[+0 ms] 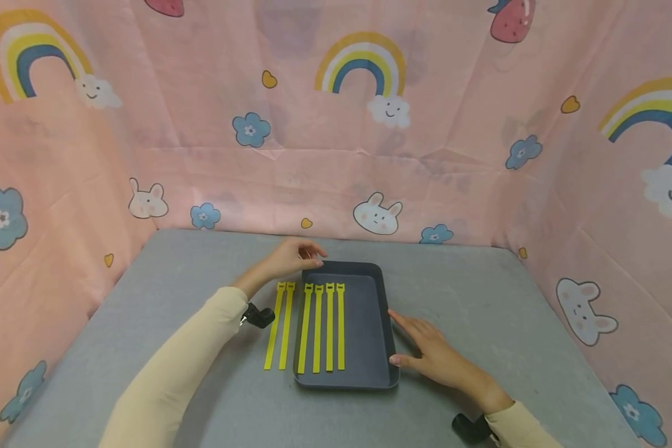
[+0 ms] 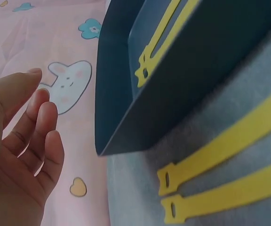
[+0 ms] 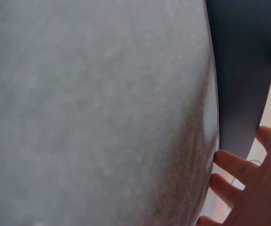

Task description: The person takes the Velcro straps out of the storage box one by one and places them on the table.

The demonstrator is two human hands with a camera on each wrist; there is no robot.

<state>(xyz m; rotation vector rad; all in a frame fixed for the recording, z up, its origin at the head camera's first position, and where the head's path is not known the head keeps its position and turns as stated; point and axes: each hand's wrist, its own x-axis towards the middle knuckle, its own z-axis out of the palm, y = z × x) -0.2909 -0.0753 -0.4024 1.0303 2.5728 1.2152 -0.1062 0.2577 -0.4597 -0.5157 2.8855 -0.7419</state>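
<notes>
A dark grey rectangular tray (image 1: pixel 368 330) lies on the table with several yellow hook-and-loop cable ties (image 1: pixel 330 330) side by side in its left half. Two more yellow cable ties (image 1: pixel 286 330) rest on the table along the tray's left side. My left hand (image 1: pixel 294 256) is at the tray's far left corner, fingers loosely bent; in the left wrist view that hand (image 2: pixel 29 146) holds nothing and appears apart from the tray wall. With fingers extended, my right hand (image 1: pixel 434 356) touches the tray's right side; the right wrist view shows its fingers (image 3: pixel 236 167) by the outer wall.
The grey table (image 1: pixel 470 298) extends around the tray. A pink printed curtain (image 1: pixel 313 180) encloses the table's back and both sides. Black wrist cameras (image 1: pixel 259 316) are worn on both wrists, the left one near the loose cable ties.
</notes>
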